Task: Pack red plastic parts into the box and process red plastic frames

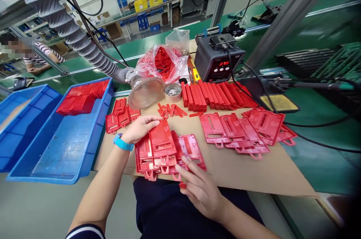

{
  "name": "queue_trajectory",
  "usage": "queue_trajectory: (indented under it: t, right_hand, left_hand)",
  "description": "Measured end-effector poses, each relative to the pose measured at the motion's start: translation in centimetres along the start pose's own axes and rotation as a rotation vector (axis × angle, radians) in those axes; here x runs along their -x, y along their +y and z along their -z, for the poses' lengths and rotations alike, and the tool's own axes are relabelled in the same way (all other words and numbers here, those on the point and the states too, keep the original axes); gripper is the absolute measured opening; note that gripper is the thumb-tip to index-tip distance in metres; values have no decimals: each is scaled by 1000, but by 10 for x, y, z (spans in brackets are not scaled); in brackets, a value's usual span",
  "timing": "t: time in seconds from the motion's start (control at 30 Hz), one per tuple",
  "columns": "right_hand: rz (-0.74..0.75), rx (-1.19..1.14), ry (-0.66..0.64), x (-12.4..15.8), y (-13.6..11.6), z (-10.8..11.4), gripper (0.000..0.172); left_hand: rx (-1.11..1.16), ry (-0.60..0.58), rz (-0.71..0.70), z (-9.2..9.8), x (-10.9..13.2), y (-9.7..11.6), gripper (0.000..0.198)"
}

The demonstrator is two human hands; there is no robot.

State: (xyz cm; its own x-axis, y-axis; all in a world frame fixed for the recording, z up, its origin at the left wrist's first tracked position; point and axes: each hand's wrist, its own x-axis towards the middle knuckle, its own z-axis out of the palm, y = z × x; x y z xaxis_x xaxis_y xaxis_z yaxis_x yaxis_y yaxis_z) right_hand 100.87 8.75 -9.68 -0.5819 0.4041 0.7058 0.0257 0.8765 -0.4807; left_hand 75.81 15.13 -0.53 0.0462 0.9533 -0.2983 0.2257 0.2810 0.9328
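A loose pile of red plastic frames (165, 152) lies at the near edge of a cardboard sheet (254, 171), directly in front of the person's dark trousers (166, 201). The left hand (139, 129), with a blue wristband (123, 142), rests flat on top of the pile, its fingers extended and not clenched. The right hand (201, 192) sits at the pile's lower right edge with its fingers (187, 165) loosely curved. A small red piece (182, 185) lies by its fingertips, but whether they are pinching anything cannot be told.

More red frames (239, 130) overlap in a row to the right, and a smaller group (120, 117) lies to the left. Beyond them are loose small red pieces (169, 110) and a tight rank of red bars (214, 96). A shallow tin of metal bits (172, 92) stands behind the small pieces, beside the clear funnel-shaped hood (145, 92) of a ribbed grey duct (70, 32). A red-filled plastic bag (163, 62) sits behind it, next to a soldering station (220, 58) with a lit red display.

Black cables (310, 133) cross the green bench to the right. On the left, a blue plastic tray (62, 145) holds stacked red parts (80, 98), just beside a second blue tray (25, 126). A co-worker's arm (42, 64) rests at a bench further off.
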Motion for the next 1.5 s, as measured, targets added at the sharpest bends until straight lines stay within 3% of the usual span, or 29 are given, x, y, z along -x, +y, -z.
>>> queue_trajectory:
  t: [0.17,0.27,0.43,0.57,0.7,0.87,1.07,1.23,1.5]
  right_hand:
    - [-167,-187,154,14,2,-7,8]
    - [-242,-263,147,18,4,-5,6]
    - [-159,-201,73,11,2,1,14]
    - [-151,-157,53,8,2,2,11]
    - [-154,-159,64,6,3,1,10]
    - [-172,-190,93,3,3,2,15]
    - [-334,-287,127,3,5,5,8]
    - [-385,-362,210,-4,8,6,6]
    - [-472,-371,196,-15,13,8,4]
  left_hand:
    - [-47,-5,6,-7,2,9,29]
    - [-163,-40,-14,-14,8,17,28]
    - [-414,-100,-118,-28,17,20,29]
    - [-698,-80,-274,-35,22,16,31]
    - [-814,-40,-345,-38,25,11,32]
    - [-803,-19,-339,-36,24,8,33]
    - [-738,-33,-277,-32,19,13,36]
    - [-711,-26,-247,-30,15,11,36]
    - [-702,-25,-253,-26,10,7,33]
